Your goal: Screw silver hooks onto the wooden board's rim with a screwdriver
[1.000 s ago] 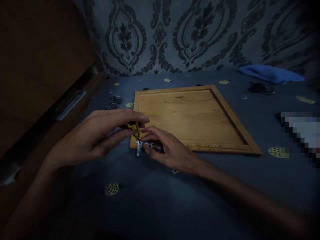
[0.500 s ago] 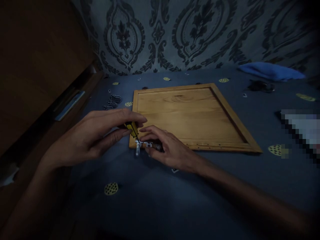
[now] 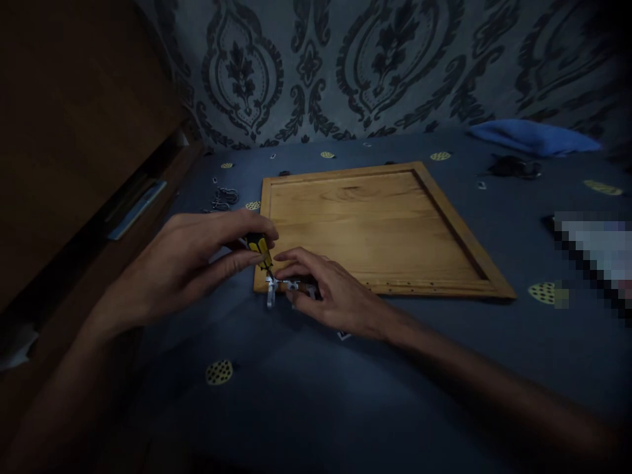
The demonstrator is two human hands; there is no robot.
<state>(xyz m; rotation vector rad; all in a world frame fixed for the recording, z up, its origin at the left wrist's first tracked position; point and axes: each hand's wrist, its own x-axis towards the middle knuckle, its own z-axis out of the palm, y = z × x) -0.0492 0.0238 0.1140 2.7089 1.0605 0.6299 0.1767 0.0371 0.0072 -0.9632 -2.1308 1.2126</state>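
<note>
Yellow and black mark the handle of a small screwdriver [image 3: 260, 249], seen from the head camera in dim bluish light. The left hand [image 3: 197, 263] has its thumb and fingers closed round that handle. The tool is tilted, its tip pointing down and to the right towards a metal bracket [image 3: 276, 286].

The bracket is silvery and lies at the near left corner of a wooden panel [image 3: 375, 224], with one leg hanging down over the panel's edge. The right hand [image 3: 328, 293] reaches in from the right. Its fingers are bent down over the bracket and pin it against the corner; the palm rests low beside the panel's near rail. The fingertips of the two hands are just beside each other.

The panel is flat with a raised rim and lies on a dark blue sheet [image 3: 296, 395] printed with yellow dotted circles. Left of the panel's far corner sits a small heap of metal hardware [image 3: 223, 197]. A folded blue cloth [image 3: 533, 137] lies far right near the patterned wallpaper [image 3: 316, 66], with a dark object [image 3: 513, 168], too dim to identify, just in front of it. Brown wooden furniture [image 3: 74, 131] fills the left side.
</note>
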